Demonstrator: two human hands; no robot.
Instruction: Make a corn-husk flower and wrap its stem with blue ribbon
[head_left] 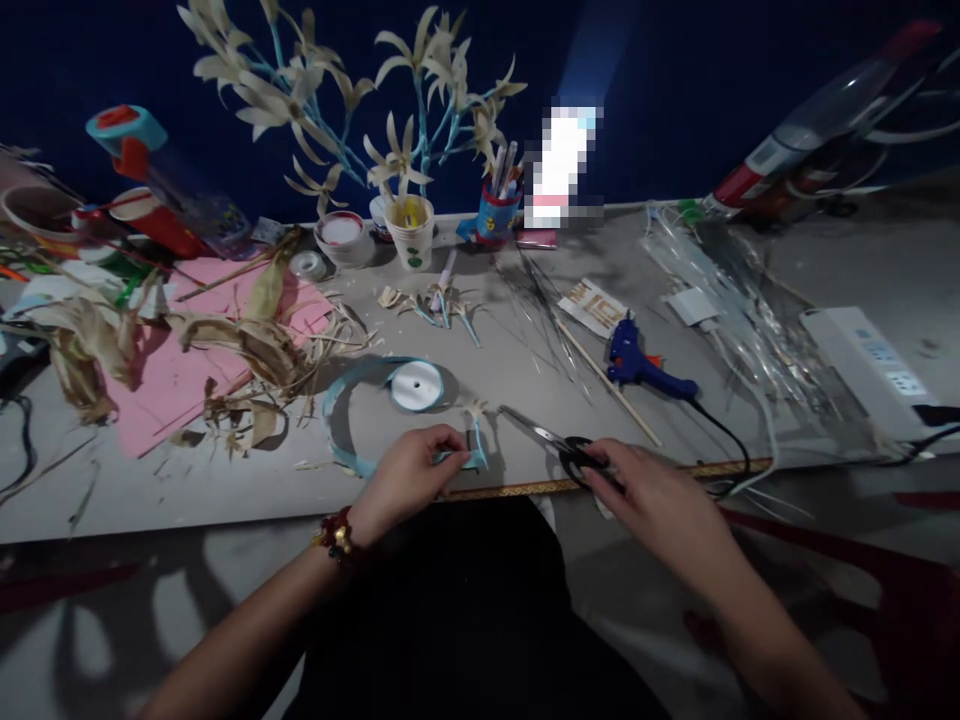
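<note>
My left hand [411, 472] is closed, pinching a small blue-wrapped stem with a pale husk flower [475, 432] at the near edge of the grey table [487, 370]. A light blue ribbon runs from it back to its white spool [417, 385]. My right hand [654, 492] grips the black handles of a pair of scissors [556, 442], whose blades lie shut and point left toward the stem.
A blue glue gun [639, 365] with a black cord lies right of centre, beside a thin wooden stick [606, 382]. Dried husks [247, 350] cover a pink sheet [180, 370] at left. Cups, a pen holder [496, 212] and a husk-flower branch [397, 110] stand at the back.
</note>
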